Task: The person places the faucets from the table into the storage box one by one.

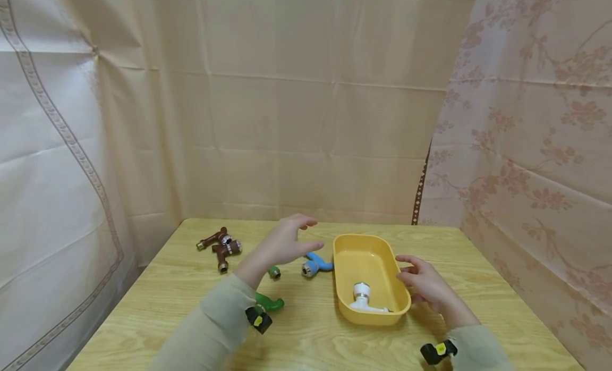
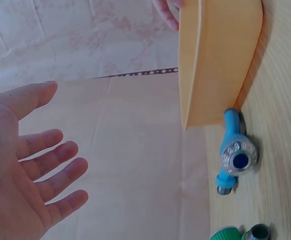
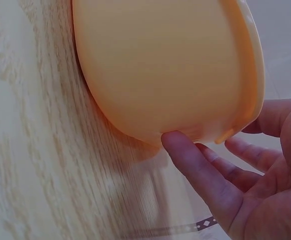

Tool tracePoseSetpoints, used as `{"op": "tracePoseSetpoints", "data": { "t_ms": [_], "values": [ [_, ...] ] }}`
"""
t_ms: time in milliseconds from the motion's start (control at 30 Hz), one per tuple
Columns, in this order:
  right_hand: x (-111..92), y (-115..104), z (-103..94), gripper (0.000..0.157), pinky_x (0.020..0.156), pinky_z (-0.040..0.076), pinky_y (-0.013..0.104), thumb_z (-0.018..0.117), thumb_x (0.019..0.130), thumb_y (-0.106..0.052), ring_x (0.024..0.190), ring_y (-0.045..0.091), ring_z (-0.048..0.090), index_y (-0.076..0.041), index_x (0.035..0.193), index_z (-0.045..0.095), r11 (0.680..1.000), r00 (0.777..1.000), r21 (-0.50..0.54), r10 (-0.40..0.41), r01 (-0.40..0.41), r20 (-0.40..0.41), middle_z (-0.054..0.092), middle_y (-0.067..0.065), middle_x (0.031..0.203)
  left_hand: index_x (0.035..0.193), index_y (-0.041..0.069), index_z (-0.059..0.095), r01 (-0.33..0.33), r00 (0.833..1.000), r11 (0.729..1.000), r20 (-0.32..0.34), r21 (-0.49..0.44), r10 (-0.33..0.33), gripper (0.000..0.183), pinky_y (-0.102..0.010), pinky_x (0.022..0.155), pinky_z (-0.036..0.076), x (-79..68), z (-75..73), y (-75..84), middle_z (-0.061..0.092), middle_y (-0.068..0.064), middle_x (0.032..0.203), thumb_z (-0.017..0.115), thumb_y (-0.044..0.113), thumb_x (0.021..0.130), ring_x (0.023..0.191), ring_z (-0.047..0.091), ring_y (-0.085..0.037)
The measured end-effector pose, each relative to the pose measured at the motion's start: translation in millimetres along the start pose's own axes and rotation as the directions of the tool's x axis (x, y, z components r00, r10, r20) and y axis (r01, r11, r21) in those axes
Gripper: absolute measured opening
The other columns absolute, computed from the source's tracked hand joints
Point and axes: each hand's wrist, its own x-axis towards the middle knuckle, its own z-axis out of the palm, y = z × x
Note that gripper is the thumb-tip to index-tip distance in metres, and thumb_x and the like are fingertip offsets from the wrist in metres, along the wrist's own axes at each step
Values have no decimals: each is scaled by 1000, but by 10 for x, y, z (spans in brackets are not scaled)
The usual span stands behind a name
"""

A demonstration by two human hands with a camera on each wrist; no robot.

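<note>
Pinching the yellow box (image 1: 375, 264) at three o'clock, the right hand (image 1: 427, 283) likely steadies it; the left hand (image 1: 285, 243) hangs wide.

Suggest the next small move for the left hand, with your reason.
Perhaps lower the left hand to the blue tap: the hand is empty, and that tap lies beside the yellow tub, which holds a white tap and has the right hand at its rim.

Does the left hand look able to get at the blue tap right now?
Probably yes: the left hand is empty and near the blue tap, which lies on the table beside the yellow tub with nothing seen covering it.
</note>
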Motion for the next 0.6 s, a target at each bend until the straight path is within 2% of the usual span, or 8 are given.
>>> {"op": "tracePoseSetpoints", "data": {
  "t_ms": [600],
  "values": [
    [-9, -12, 5, 57, 68, 60, 51, 57, 102, -7, 103, 30, 64, -3, 154, 35, 1000, 1000, -4, 2, -2, -1, 50, 30, 133, 141, 10, 59, 32, 992, 999, -122, -12, -33, 58, -53, 102, 47, -142, -319, -275, 59, -9, 139, 71, 43, 96, 127, 55, -30]
  ]
}}
